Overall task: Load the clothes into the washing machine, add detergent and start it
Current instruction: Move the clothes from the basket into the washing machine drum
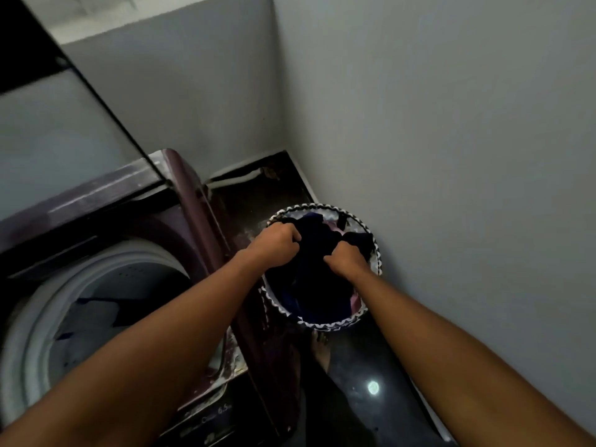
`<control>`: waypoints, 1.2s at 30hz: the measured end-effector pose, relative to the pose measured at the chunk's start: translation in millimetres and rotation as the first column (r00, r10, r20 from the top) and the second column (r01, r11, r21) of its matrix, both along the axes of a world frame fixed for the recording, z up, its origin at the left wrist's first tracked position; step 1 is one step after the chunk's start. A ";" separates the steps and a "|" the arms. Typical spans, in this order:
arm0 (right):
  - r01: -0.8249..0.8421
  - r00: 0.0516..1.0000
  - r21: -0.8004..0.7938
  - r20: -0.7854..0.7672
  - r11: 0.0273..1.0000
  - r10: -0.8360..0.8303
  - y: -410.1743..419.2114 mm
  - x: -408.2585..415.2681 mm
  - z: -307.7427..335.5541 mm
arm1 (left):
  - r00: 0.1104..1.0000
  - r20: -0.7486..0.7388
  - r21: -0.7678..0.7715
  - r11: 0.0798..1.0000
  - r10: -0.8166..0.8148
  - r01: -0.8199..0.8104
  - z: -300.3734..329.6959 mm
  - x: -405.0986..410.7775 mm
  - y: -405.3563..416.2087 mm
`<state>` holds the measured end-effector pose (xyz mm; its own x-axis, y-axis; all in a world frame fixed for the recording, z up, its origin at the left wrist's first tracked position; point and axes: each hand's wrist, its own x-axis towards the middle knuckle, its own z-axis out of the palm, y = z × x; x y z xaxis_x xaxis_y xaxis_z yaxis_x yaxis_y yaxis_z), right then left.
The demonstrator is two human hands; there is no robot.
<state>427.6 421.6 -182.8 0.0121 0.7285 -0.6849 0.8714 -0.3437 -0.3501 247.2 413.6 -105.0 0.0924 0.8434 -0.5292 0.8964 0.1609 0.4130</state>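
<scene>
A round laundry basket (322, 324) with a black-and-white zigzag rim stands on the dark floor to the right of the washing machine. It holds dark navy clothes (314, 279) with a bit of pink fabric showing. My left hand (276, 241) and my right hand (346, 259) are both inside the basket, each closed on a bunch of the dark clothes. The top-loading washing machine (193, 201) is maroon, its lid raised, and its white drum opening (42, 324) at lower left shows some blue and white laundry inside.
Grey walls close in behind and to the right of the basket. The raised glass lid (74, 124) leans up at the left. The glossy black floor (383, 362) reflects a light, and a bare foot (321, 346) stands just below the basket.
</scene>
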 end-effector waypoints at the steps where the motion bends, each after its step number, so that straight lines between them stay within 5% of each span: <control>1: -0.002 1.000 -0.017 -0.015 1.000 0.001 1.4 -4.5 -6.9 | 1.000 -0.002 -0.007 1.000 -0.014 0.014 -6.6 4.1 4.0; 9: 0.002 0.999 -0.056 -0.032 0.998 -0.004 0.9 -37.9 -48.8 | 0.996 -0.066 -0.100 0.994 -0.060 0.054 -48.3 18.8 21.5; 12: -0.108 0.992 -0.108 0.058 0.988 0.115 -8.4 -49.1 -58.6 | 0.997 -0.066 -0.096 0.994 -0.048 0.042 -58.0 12.8 19.2; 15: -0.208 0.972 0.019 0.112 0.978 0.204 -21.9 -47.2 -72.8 | 0.998 -0.057 -0.098 0.995 -0.038 0.033 -61.4 8.3 14.1; 20: 0.064 0.989 0.046 -0.140 0.997 -0.057 -22.3 -37.5 -61.6 | 1.000 0.009 -0.080 0.997 -0.003 0.004 -58.4 2.9 8.7; 24: 0.253 0.952 0.065 -0.196 0.965 -0.236 -5.1 -43.6 -22.1 | 0.999 0.032 -0.079 0.997 0.021 -0.019 -49.1 0.3 2.5; 29: 0.081 0.967 -0.077 -0.235 0.994 -0.098 15.4 -49.9 22.4 | 0.997 0.072 -0.134 0.991 0.029 -0.019 -32.2 -5.8 -15.8; 36: 0.066 0.883 -0.271 -0.433 0.960 -0.183 27.1 -35.1 96.9 | 0.949 0.289 -0.085 0.991 0.128 -0.108 9.7 -0.3 -39.0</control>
